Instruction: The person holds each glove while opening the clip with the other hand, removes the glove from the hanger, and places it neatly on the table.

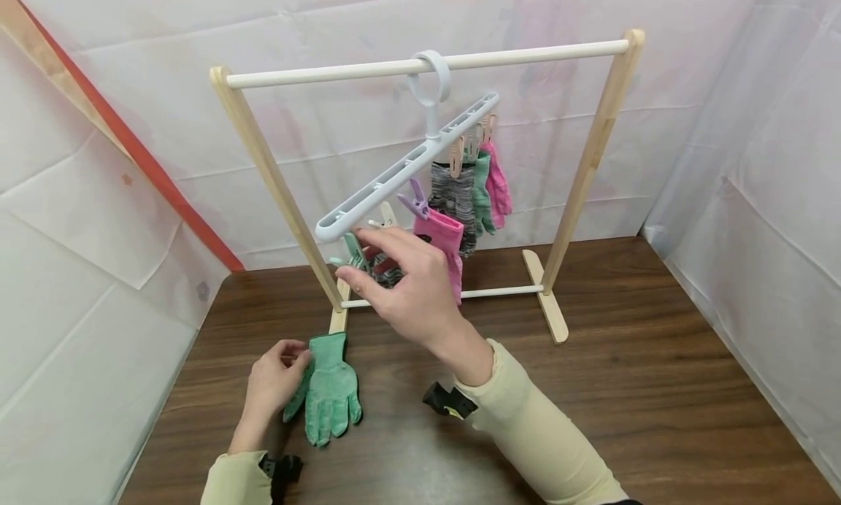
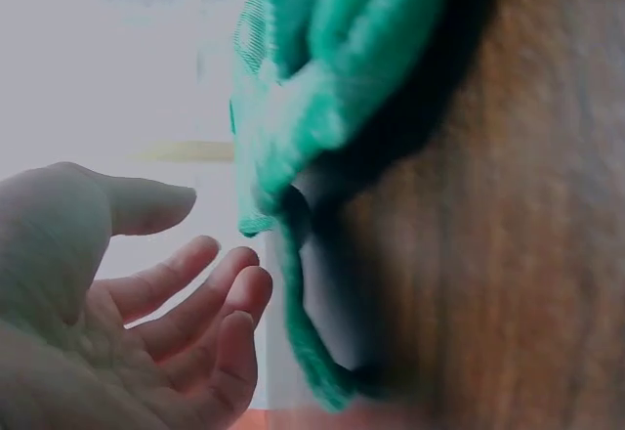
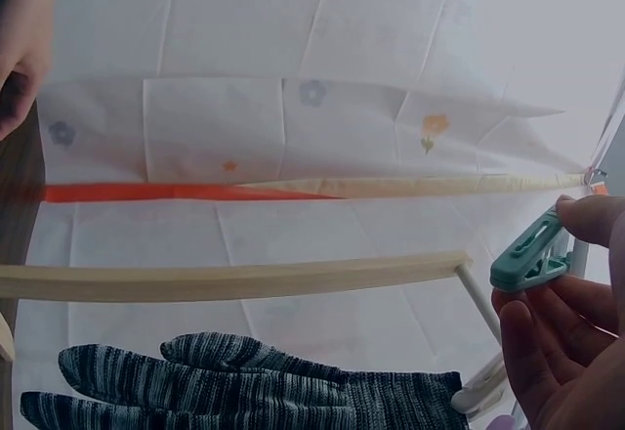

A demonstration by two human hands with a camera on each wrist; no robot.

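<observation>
Nearest us, a green glove (image 1: 328, 390) lies flat on the brown table (image 1: 624, 388), our left hand (image 1: 274, 377) just beside its cuff, fingers loosely open and holding nothing. Behind it a wooden rack (image 1: 591, 155) carries a hanger (image 1: 401, 171) of clipped gloves, partly hidden by our right hand (image 1: 410, 286), which pinches a teal clip (image 3: 527, 254). White sheeting surrounds us.

Fuzzy knitted cloth on the green glove (image 1: 328, 390); striped grey knit on the hanging glove (image 3: 244, 386). Smooth matt plastic for the teal clip (image 3: 527, 257) and pale hanger (image 1: 407, 166). Light bare wood on the rack (image 1: 276, 184); dark wood-grain counter (image 1: 624, 388), faintly sheened.
</observation>
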